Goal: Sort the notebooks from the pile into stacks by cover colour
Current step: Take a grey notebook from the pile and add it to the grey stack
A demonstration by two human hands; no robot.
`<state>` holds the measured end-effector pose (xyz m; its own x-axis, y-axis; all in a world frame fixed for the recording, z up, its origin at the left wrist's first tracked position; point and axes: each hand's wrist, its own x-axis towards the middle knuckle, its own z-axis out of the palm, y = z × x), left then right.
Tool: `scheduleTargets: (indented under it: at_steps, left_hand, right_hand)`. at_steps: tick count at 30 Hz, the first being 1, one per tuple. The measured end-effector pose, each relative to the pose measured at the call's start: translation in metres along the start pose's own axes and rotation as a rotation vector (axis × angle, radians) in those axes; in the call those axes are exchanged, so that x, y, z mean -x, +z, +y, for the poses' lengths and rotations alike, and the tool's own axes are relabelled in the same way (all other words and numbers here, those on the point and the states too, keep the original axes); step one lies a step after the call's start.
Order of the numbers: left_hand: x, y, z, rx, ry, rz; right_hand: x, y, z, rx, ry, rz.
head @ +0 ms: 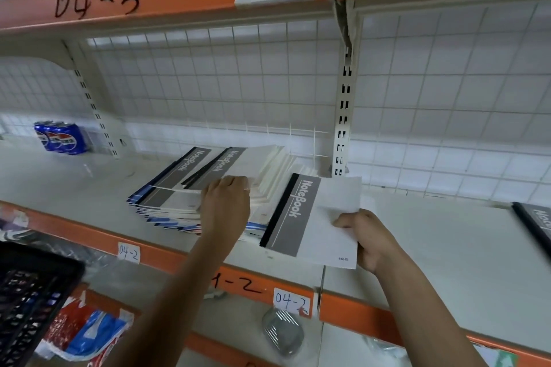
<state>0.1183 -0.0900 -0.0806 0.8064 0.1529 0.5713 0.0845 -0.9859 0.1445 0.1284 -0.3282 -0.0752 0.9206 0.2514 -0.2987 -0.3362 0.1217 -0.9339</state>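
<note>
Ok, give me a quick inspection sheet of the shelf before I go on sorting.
surface: cream metal shelf with orange front edge.
job's things: fanned pile of grey- and blue-spined paper notebooks; grey-banded white notebook held at its right; another dark-spined notebook at far right.
clutter: blue cola cans at back left.
grips: left hand curls fingers into the pile; right hand pinches the grey-banded notebook.
cables: nothing seen.
surroundings: white wire-grid back panel; black plastic crate below left.

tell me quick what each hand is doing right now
left hand: closed, fingers curled on notebooks in the pile
right hand: closed, pinching the grey notebook by its edge
</note>
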Motion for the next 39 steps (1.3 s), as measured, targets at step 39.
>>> scheduleTargets:
  at_steps: [39]
  left_hand:
    - [0.056,0.065,0.25,1.061,-0.052,-0.493]
  right_hand:
    - [0.048,-0.193,0.027,0.365,-0.329,0.434]
